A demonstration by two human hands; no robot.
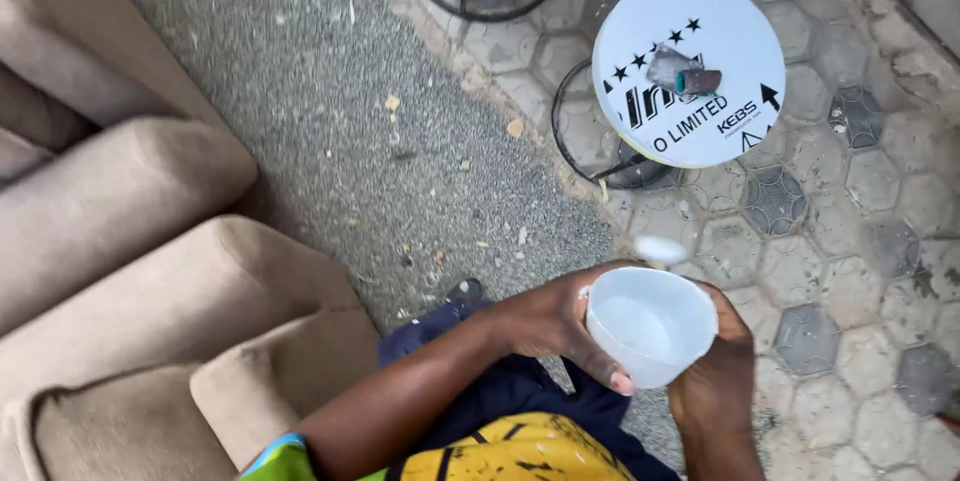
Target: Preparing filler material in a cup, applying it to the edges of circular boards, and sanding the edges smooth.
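Far on my left stands a tan upholstered sofa (130, 241), its padded arms and cushions filling that side of the view, resting on a strip of rough grey gravelled ground (330, 111) dotted with small pale scraps. Further along, my left forearm comes up from the bottom edge, over my dark blue trousers (500, 391) and a yellow and green garment (500, 453) at the very bottom of the view. My left hand (555, 321) wraps the near side of a small white plastic cup (650, 326), fingers curled round its wall and the thumb lying along the lower rim, so that grip is closed on the cup. The cup is held in the air in front of me, low and right of centre, above where the gravel meets the hexagonal paving (850, 241); its mouth faces up toward me and the inside looks white, though I cannot tell whether anything is in it. Just above its rim a small white blurred thing (662, 249) shows, too smeared to identify. My right hand (715, 381) cups the far side and underside of the cup, its grip also closed against it. Further up and to the right, well apart from my hands, a round white lid with black print (690, 71) sits atop a container on the paving, with a small grey and green object (683, 73) lying on it and black wire loops (580, 131) beside it.
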